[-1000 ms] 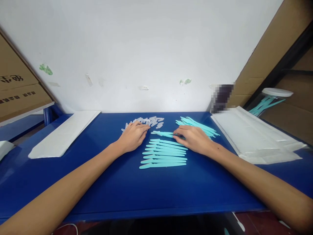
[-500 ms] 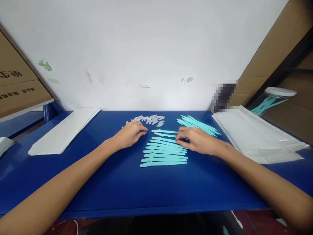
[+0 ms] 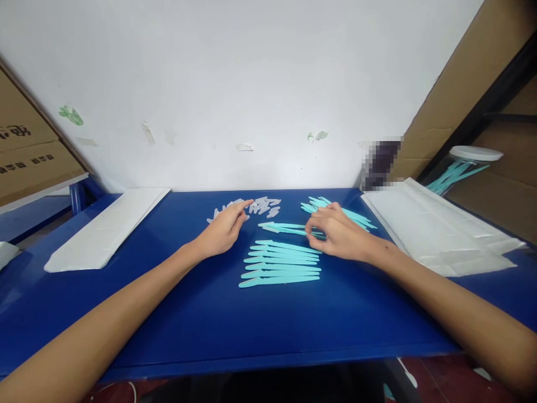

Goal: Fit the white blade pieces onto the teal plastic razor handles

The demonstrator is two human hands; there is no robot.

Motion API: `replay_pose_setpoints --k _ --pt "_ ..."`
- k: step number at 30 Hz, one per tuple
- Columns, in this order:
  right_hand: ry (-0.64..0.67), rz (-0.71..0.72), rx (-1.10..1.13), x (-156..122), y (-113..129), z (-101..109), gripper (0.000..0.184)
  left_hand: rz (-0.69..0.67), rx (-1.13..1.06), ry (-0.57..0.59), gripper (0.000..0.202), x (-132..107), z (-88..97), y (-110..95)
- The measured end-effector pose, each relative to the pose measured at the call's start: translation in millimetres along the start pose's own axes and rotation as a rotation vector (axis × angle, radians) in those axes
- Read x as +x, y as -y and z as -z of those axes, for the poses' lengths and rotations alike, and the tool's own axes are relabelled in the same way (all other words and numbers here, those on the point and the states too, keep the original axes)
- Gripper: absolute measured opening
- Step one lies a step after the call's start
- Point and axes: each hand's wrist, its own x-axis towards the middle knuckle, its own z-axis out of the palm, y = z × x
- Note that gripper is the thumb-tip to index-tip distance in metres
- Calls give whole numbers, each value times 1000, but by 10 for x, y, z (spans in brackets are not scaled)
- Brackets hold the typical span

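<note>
My right hand (image 3: 339,235) pinches the handle end of a teal plastic razor (image 3: 285,228), holding it just above the blue table (image 3: 210,313). Below it lies a neat row of several teal razors (image 3: 280,264), laid side by side. Behind my right hand sits a loose heap of more teal razors (image 3: 352,214). My left hand (image 3: 224,229) reaches, fingers stretched out, to a pile of small clear plastic caps (image 3: 262,206); its fingertips touch the pile's edge.
A stack of white bags (image 3: 432,232) lies at the right, another white flat stack (image 3: 104,232) at the left. Cardboard boxes (image 3: 29,162) stand at far left. A clear jar with teal razors (image 3: 461,168) sits on a shelf at the right.
My right hand has lifted one teal razor up and away from the top of the row. My left hand has opened and reached forward to the caps.
</note>
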Motion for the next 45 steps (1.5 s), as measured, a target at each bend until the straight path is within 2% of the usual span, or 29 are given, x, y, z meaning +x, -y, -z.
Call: replay_pose_setpoints --k 4,8,18,26,45 --pt "-48 -64 137 -2 24 17 11 81 -209 -103 35 18 -21 -40" --pt "-10 -82 218 -12 -10 10 15 125 -314 -114 28 20 -25 -103" --pt "102 -23 180 -26 -95 7 21 106 -243 14 20 -1 -81 -69" --pt "95 -40 175 -30 -103 31 20 24 -124 4 16 -5 -122 -49" --pt "49 -41 167 -45 -168 49 21 10 -117 20 21 -11 -97 -47"
